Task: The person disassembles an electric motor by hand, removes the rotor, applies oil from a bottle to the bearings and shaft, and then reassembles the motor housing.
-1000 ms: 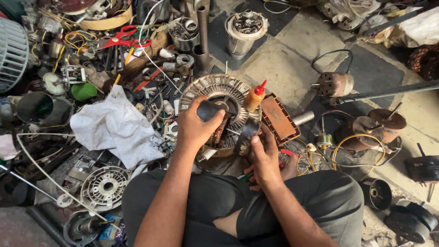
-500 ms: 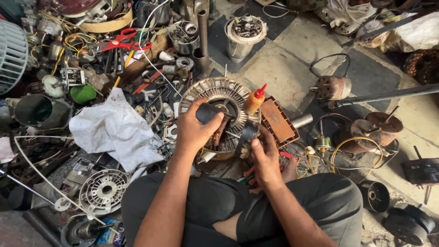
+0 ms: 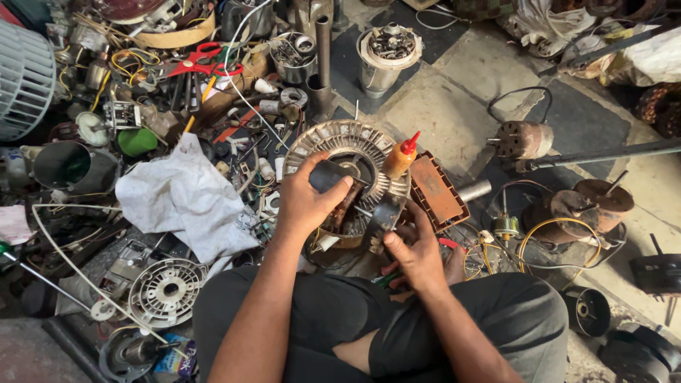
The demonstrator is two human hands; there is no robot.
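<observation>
Left hand [image 3: 306, 202] grips dark block [image 3: 328, 174] over ribbed motor ring [image 3: 333, 138]; right hand [image 3: 415, 252] pinches grey metal piece [image 3: 386, 213].

Grey ribbed motor housing [image 3: 340, 142], dark core. Amber glue bottle [image 3: 399, 157] w/ red cap. Rust-brown tray [image 3: 438, 190]. White crumpled cloth [image 3: 186, 198]. Red scissors [image 3: 198, 60]. Green cap [image 3: 136, 140]. Yellow wire loop [image 3: 560, 234]. Black trousers [image 3: 511, 319]. Pale grey fan grille [image 3: 25, 78].

Left hand [image 3: 303, 202] extended forward, fingers curled in grip; right hand [image 3: 418, 254] lower, nearer body, fingers bent.
</observation>
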